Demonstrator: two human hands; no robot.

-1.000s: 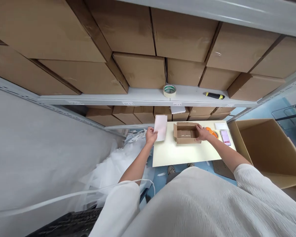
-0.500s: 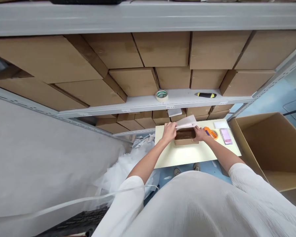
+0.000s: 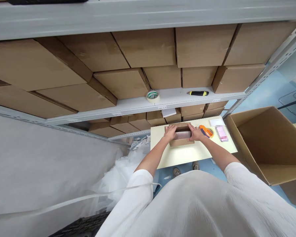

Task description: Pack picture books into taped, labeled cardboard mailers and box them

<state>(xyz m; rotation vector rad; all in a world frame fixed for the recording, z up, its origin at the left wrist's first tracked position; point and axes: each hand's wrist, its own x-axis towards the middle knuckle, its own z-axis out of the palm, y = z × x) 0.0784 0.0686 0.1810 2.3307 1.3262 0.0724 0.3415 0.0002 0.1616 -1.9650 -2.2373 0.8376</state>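
Observation:
A small open cardboard box (image 3: 181, 142) stands on the pale yellow tabletop. Inside it lies a flat whitish packet (image 3: 183, 135), low between the walls. My left hand (image 3: 170, 132) grips the box's left end, its fingers bent over the rim. At the opposite end my right hand (image 3: 195, 133) clasps the wall, thumb toward the near side and fingers at the far side. Just right of that hand lies an orange tape dispenser (image 3: 206, 131) with a roll of tape. Beyond it is a pink-and-white item (image 3: 222, 133), blurred out.
Shelves packed with brown cartons (image 3: 148, 49) rise ahead. A tape roll (image 3: 153, 96) and a yellow-black utility knife (image 3: 198, 93) rest on the shelf. A large open carton (image 3: 268, 141) stands right of the table (image 3: 187, 158). White wrapping material (image 3: 120, 171) is heaped at the left.
The white packet, held above the box in my left hand before, now lies inside it. My left hand has moved down onto the box's left end. The view has shifted slightly.

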